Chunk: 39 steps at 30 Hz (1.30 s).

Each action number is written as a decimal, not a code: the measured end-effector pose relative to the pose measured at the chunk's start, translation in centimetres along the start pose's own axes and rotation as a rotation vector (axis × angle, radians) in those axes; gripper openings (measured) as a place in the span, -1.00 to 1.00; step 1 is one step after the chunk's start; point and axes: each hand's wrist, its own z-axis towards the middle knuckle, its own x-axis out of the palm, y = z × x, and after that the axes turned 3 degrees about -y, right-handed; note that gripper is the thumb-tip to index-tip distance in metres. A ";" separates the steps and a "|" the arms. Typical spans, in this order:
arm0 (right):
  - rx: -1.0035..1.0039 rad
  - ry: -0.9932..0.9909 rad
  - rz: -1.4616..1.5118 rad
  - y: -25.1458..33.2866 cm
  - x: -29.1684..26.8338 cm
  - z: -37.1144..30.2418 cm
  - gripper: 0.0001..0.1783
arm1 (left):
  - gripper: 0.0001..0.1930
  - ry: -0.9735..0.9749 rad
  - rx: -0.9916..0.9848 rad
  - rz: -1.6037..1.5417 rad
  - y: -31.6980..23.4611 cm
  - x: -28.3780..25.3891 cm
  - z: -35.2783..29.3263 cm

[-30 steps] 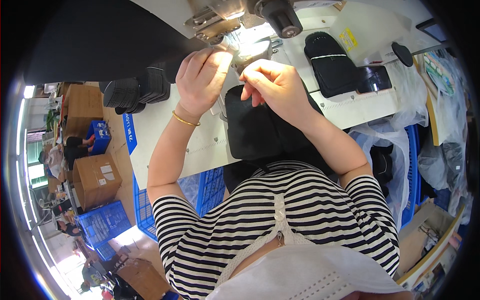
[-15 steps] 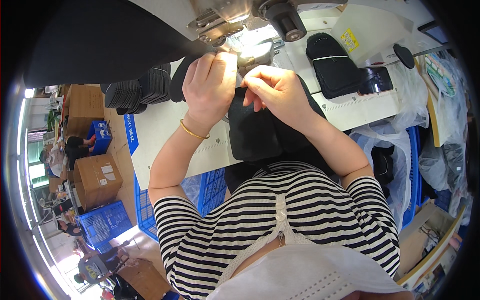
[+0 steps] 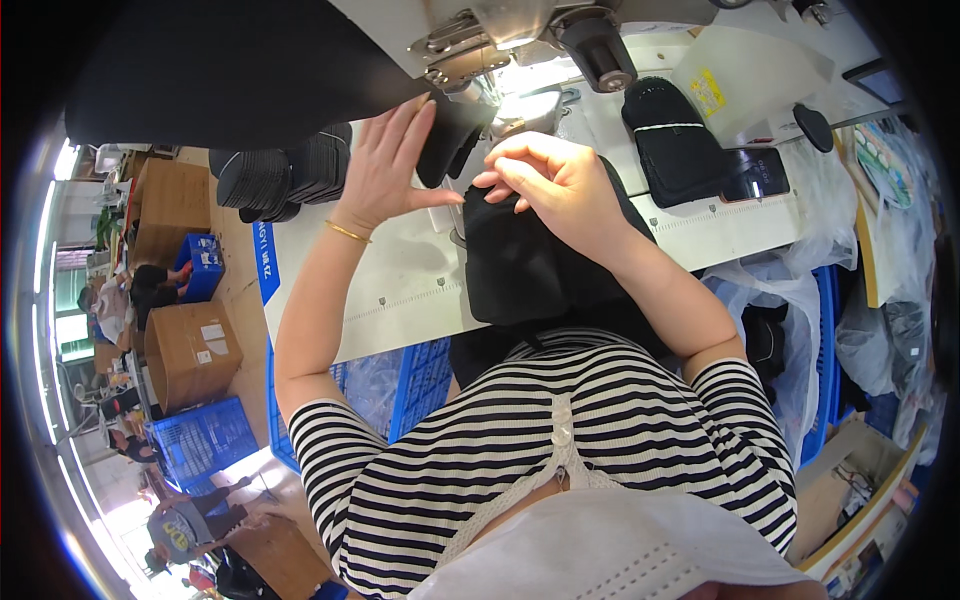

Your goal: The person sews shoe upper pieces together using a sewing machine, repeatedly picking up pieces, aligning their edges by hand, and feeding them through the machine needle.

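Observation:
My left hand has its fingers stretched and thumb spread wide, with no object gripped. It is just left of a dark shaped fabric piece that stands tilted under the sewing machine's head. My right hand hovers over the near side of the machine, fingers curled in toward the thumb; whatever may be between the fingertips is hidden. Below it, black fabric pieces lie over the table's front edge, toward my lap.
Stacked black pieces stand at the left. On the right lie a bundle of black pieces with a white band and a phone. A blue crate is below the table. Cartons and people are farther left.
My left hand has opened from a closed grip near the needle area and moved left, exposing the dark piece there. My right hand stays nearly in place, its fingers still curled.

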 end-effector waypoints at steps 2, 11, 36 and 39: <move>-0.042 -0.002 0.020 0.1 0.3 -0.1 -0.81 | -0.38 0.012 -0.052 -0.111 -0.2 0.1 0.2; -0.051 -0.011 -0.147 0.4 0.4 0.0 -0.76 | -0.53 0.024 0.088 -0.005 2.0 -1.1 0.9; 0.043 0.000 0.071 -1.6 2.3 -0.3 -0.82 | -0.45 0.251 -0.159 -0.187 -5.8 -7.6 5.8; -0.046 -0.072 0.011 -1.7 1.8 -0.6 -0.77 | -0.55 0.257 -0.257 -0.106 -7.8 -7.4 6.6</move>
